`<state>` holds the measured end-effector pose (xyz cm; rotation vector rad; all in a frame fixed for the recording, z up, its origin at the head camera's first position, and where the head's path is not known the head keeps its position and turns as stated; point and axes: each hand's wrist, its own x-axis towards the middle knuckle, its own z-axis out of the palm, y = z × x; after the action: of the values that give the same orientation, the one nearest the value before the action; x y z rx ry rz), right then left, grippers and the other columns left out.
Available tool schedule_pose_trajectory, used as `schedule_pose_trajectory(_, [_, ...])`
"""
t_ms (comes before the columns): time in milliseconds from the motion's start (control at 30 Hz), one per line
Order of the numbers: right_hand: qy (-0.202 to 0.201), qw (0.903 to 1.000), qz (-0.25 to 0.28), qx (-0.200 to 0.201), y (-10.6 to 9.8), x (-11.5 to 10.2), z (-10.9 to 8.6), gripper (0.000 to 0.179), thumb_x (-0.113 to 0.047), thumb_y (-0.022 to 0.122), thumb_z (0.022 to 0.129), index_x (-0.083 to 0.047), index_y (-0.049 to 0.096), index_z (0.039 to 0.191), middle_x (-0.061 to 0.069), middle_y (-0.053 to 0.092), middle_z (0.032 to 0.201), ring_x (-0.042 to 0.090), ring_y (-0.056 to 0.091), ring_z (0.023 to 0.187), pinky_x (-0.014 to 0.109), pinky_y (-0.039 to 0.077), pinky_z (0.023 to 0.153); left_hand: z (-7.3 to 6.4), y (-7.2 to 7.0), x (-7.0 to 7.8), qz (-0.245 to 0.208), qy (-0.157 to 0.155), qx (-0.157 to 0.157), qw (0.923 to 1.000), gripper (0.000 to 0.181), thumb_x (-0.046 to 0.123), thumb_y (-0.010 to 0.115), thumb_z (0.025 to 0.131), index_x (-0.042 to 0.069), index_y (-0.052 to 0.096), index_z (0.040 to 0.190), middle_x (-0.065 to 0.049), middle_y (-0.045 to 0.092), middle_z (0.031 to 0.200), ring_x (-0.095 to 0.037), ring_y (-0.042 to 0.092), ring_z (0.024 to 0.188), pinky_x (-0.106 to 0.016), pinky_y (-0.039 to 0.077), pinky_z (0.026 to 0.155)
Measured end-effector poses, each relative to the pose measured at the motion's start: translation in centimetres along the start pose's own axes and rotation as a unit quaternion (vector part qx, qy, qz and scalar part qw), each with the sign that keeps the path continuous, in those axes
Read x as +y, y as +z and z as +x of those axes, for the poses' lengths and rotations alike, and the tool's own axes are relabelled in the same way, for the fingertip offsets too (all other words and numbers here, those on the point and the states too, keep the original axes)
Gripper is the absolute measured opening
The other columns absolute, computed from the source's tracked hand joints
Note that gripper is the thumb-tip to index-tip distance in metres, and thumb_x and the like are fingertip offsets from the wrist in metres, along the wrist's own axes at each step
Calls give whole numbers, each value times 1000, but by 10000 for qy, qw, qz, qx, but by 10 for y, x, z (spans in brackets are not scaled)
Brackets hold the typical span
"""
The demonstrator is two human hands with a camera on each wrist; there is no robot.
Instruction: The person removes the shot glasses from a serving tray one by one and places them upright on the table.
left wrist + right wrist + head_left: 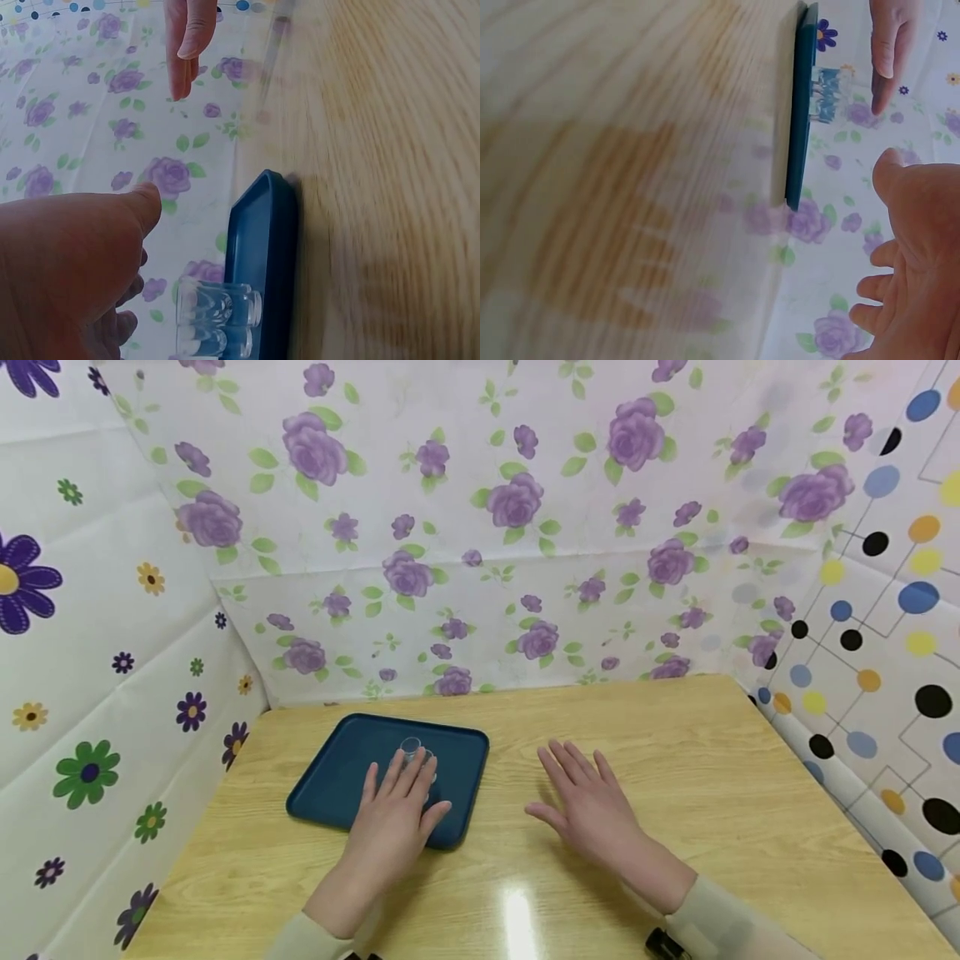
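A dark blue tray (337, 777) lies on the left half of the table. Small clear glasses (410, 745) stand on it, partly hidden in the head view beneath my left hand (397, 810). That hand hovers over the tray's near part, fingers straight and spread, holding nothing. In the left wrist view the clear glasses (217, 311) stand side by side near the tray's edge (281, 255). To the right of the tray, my right hand (592, 806) is held above the bare wood, palm down with fingers extended, gripping nothing.
The light wooden table (637, 727) reaches back to a white cloth with purple roses (513, 502). Flowered cloth (90, 693) hangs at the left, dotted cloth (885, 677) at the right. A small black object (666, 943) sits at the right sleeve.
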<state>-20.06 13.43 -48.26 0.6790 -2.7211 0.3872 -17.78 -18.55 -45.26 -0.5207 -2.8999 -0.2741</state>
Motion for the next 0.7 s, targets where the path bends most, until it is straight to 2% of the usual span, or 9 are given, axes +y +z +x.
schedule_pose_trajectory(133, [-30,10000,18,19,-1,-1,3,85,-57,69,106,-5,44,169,19,44,172,41,39,160,71,28,131,-1,-4,-6,-32,-58,91,9999,71,47,60,114,10,41,172,-15,32,178,-40,19,167,-73,11,134])
schedule_pose_trajectory(567, [126,9991,-10,-395,6,-2,14,86,-60,64,108,-8,39,172,16,38,176,38,32,164,70,23,133,-2,-12,-26,-24,-381,250,9990,72,44,62,114,7,40,172,-17,31,178,-42,17,167,-75,9,134])
schedule_pose_trajectory(700, [104,9991,-38,-416,7,-5,18,86,-61,64,108,-9,39,172,16,37,176,38,31,164,71,23,133,-2,-15,-32,14,-429,303,9986,71,43,61,114,6,40,172,-17,31,178,-43,16,167,-75,9,133])
